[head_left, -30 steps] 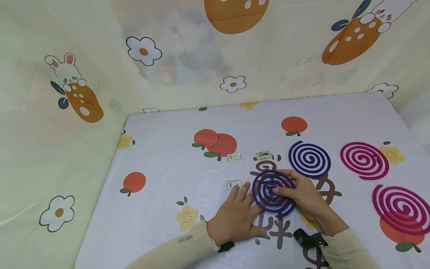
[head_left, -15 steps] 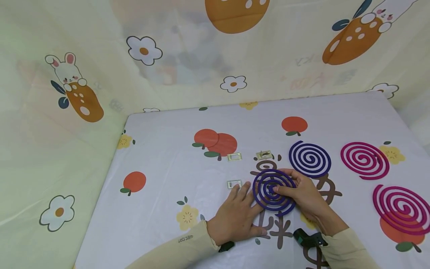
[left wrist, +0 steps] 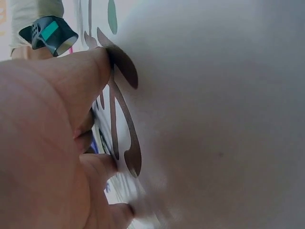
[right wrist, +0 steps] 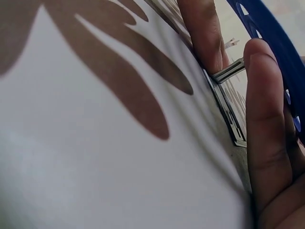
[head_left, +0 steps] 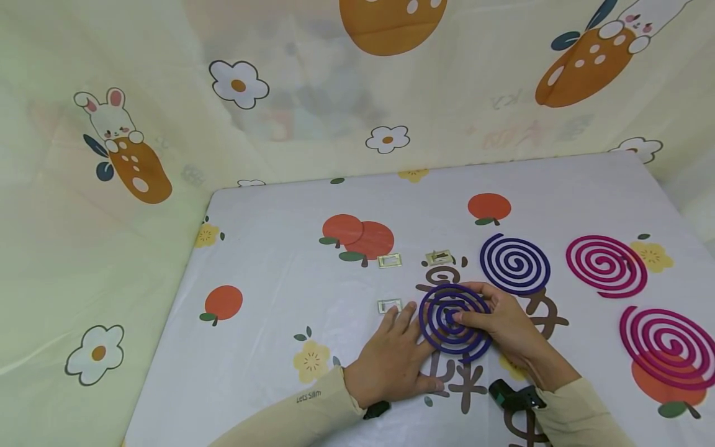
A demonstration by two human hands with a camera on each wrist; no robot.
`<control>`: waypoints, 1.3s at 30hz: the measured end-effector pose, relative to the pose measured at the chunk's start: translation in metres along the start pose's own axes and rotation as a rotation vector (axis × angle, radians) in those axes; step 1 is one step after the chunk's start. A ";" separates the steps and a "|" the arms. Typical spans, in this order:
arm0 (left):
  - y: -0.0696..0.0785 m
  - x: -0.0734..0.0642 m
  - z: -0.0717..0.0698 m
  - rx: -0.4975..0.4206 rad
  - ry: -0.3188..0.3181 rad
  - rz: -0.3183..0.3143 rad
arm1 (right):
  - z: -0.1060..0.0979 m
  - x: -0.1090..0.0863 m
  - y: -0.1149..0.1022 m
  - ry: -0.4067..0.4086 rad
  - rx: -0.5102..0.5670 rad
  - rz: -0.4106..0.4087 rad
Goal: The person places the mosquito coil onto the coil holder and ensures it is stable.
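The right hand's pinching grip has slightly lowered the blue mosquito coil near the metal stand, left hand spread on the counter, so seating seems unfinished.

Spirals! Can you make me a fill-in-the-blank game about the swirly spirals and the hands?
1. The right hand holds one dark blue spiral, and the other spirals number ____.
2. Among those others, the pink spirals number ____.
3. In the head view, fingers of the left hand are partly covered by the held ____.
4. The beige sleeve with printed words is on the person's ____ arm.

Missing words: three; two; spiral; left.
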State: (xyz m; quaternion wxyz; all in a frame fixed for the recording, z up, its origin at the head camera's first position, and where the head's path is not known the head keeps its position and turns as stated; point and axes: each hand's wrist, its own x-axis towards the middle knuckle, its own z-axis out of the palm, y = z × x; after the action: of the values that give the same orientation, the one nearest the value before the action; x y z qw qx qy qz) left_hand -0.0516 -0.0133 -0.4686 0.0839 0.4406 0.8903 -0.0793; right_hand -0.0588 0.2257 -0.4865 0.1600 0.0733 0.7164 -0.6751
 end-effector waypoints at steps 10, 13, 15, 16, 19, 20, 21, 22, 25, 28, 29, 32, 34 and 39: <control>0.000 0.001 0.002 0.012 0.007 0.001 | 0.000 0.000 0.001 0.006 -0.001 -0.008; 0.000 0.001 0.002 0.009 0.003 0.001 | 0.001 0.000 0.001 0.016 -0.002 -0.007; 0.000 0.001 0.002 0.008 -0.002 0.000 | 0.001 0.000 0.000 0.022 -0.004 -0.005; 0.000 0.001 0.002 0.008 -0.005 -0.001 | 0.001 0.000 0.000 0.025 -0.005 -0.004; 0.000 0.001 0.001 0.003 -0.014 -0.004 | 0.001 -0.001 0.000 0.031 -0.005 -0.003; 0.000 0.001 0.001 0.002 -0.016 -0.004 | 0.001 -0.001 0.000 0.032 -0.003 -0.003; 0.000 0.001 0.001 -0.001 -0.018 -0.004 | 0.001 -0.001 0.000 0.032 0.000 -0.002; 0.000 0.001 0.001 -0.001 -0.018 -0.004 | 0.001 -0.001 0.001 0.032 0.004 -0.002; 0.000 0.001 0.001 0.000 -0.012 -0.001 | 0.001 -0.001 0.001 0.028 0.021 -0.002; 0.000 0.001 0.001 0.003 0.001 0.003 | 0.000 -0.001 0.000 0.014 0.036 -0.005; 0.000 0.001 0.002 0.002 0.005 0.005 | 0.000 -0.001 0.000 0.012 0.039 -0.005; 0.000 0.001 0.002 0.000 0.008 0.008 | -0.001 -0.001 0.000 0.004 0.039 -0.005; -0.001 0.001 0.002 -0.004 0.003 0.008 | -0.001 -0.001 0.000 0.004 0.040 0.003; -0.001 0.001 0.002 -0.005 -0.004 0.010 | -0.002 -0.002 -0.001 0.000 0.023 0.017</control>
State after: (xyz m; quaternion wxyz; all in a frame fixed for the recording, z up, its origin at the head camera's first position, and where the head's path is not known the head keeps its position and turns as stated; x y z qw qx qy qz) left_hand -0.0529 -0.0134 -0.4703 0.0871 0.4448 0.8880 -0.0776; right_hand -0.0576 0.2276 -0.4850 0.1648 0.0811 0.7081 -0.6819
